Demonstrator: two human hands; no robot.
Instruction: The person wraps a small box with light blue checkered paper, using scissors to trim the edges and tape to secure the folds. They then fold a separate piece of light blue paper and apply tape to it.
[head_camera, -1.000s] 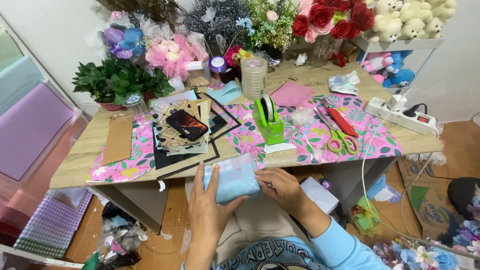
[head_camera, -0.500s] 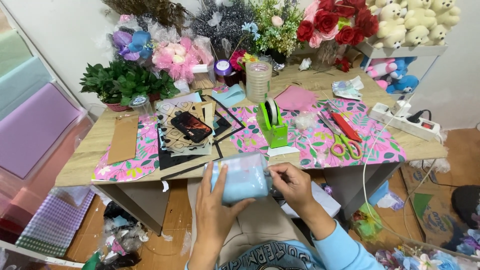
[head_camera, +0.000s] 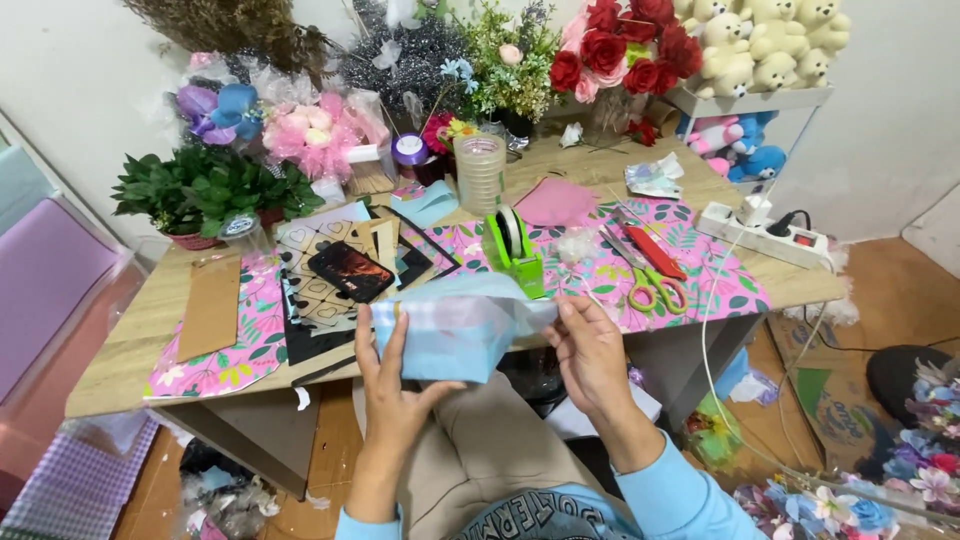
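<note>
Both hands grip a light blue paper-wrapped box (head_camera: 450, 335) above the lap, just before the wooden table (head_camera: 150, 345). The left hand (head_camera: 395, 385) clasps its left side with fingers closed; the right hand (head_camera: 590, 350) pinches the wrapping's right edge. What the box contains cannot be told.

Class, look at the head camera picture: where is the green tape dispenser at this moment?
The green tape dispenser stands on the floral paper near the table's front edge, just behind the light blue box and left of the scissors.
</note>
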